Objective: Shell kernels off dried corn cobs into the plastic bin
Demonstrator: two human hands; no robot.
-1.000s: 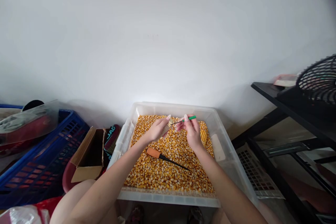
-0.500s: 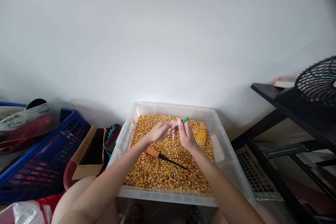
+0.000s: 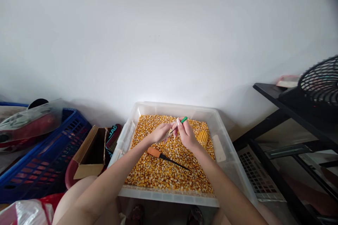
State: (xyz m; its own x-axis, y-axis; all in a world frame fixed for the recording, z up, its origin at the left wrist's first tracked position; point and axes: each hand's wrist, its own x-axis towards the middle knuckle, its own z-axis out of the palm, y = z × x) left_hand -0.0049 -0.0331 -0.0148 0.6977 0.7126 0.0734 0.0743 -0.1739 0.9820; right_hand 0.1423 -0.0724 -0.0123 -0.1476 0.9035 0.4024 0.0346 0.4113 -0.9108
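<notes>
Above the loose corn kernels (image 3: 169, 177), my two hands meet near the middle of a clear plastic bin (image 3: 224, 158). My right hand (image 3: 186, 135) is closed around a green-handled screwdriver (image 3: 184, 119), its thin shaft pointing down and left toward the other hand. Curled fingers of my left hand (image 3: 160, 133) wrap a small pale piece that is mostly hidden; its kind cannot be made out. Just below the hands, a pointed tool with an orange-brown handle (image 3: 154, 152) and a dark shaft lies on the kernels. To the right rests a yellow corn cob (image 3: 202, 138), kernels still on it.
A blue crate (image 3: 42, 168) with packed items stands at the left, beside an open cardboard box (image 3: 89, 168) in a reddish basin. On the right, a black rack (image 3: 280, 100) carries a fan (image 3: 320, 81). A white wall (image 3: 169, 49) rises behind the bin.
The screwdriver's green handle has shifted slightly left and up with my right fingers. My left hand stays almost where it was; the tool and cob on the kernels have not moved.
</notes>
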